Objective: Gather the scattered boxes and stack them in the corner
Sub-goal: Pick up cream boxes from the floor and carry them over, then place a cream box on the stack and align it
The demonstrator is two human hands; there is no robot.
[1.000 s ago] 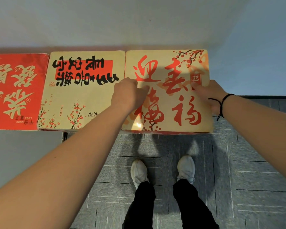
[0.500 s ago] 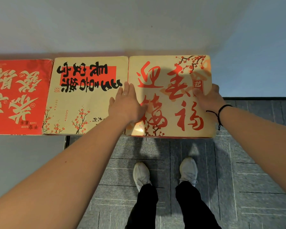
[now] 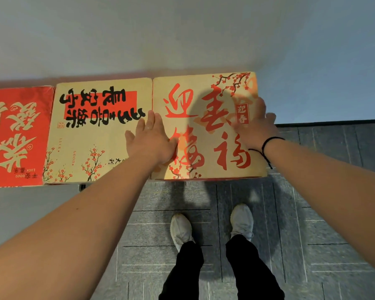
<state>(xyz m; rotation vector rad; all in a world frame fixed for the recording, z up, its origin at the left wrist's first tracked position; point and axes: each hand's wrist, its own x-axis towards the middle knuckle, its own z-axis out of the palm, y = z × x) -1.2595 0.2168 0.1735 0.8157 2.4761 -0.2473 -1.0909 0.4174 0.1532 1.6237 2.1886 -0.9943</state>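
i see my left hand (image 3: 152, 141) flat, fingers straight, on the near-left part of the cream box with red writing (image 3: 206, 126), which sits against the wall (image 3: 182, 35); my right hand (image 3: 256, 126) lies spread on its right side; a cream box with black writing (image 3: 100, 131) touches its left edge, a red box (image 3: 15, 137) beyond that

red box (image 3: 15, 135): cut by the left edge, its print only partly seen | right hand (image 3: 254, 126): blurred, fingertips unclear, covers part of the red lettering on the cream box (image 3: 204, 105) | left hand (image 3: 152, 139): hides the seam between that box and the black-lettered box (image 3: 100, 131) | what the boxes rest on: hidden beneath them | legs: cut by the bottom edge
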